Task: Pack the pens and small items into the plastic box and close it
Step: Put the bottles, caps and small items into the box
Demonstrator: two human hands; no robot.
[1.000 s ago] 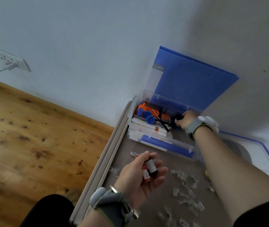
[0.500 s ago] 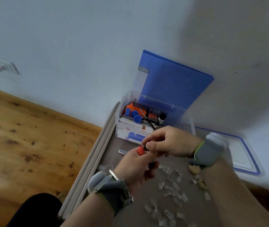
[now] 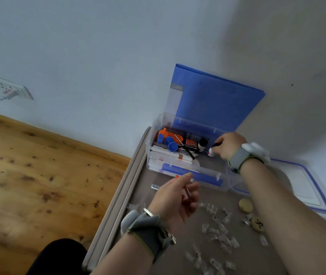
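A clear plastic box (image 3: 213,181) stands open at the table's far left, with pens, blue caps and orange pieces packed in its left half. Over the box's right half my right hand (image 3: 228,144) pinches a small white and black bottle (image 3: 212,151). In front of the box my left hand (image 3: 178,195) hovers palm up and holds a thin red-tipped item (image 3: 186,190) between its fingers. The box's blue-rimmed lid (image 3: 307,187) lies flat to the right.
A blue folder (image 3: 213,100) leans on the wall behind the box. Several small clear plastic pieces (image 3: 217,229) litter the grey table, beside two round tokens (image 3: 245,205). A small metal piece (image 3: 154,186) lies left of my left hand. Wooden floor lies to the left.
My right hand took a small bottle from my left hand and carried it back over the box. My left hand stayed in front of the box with the red-tipped item.
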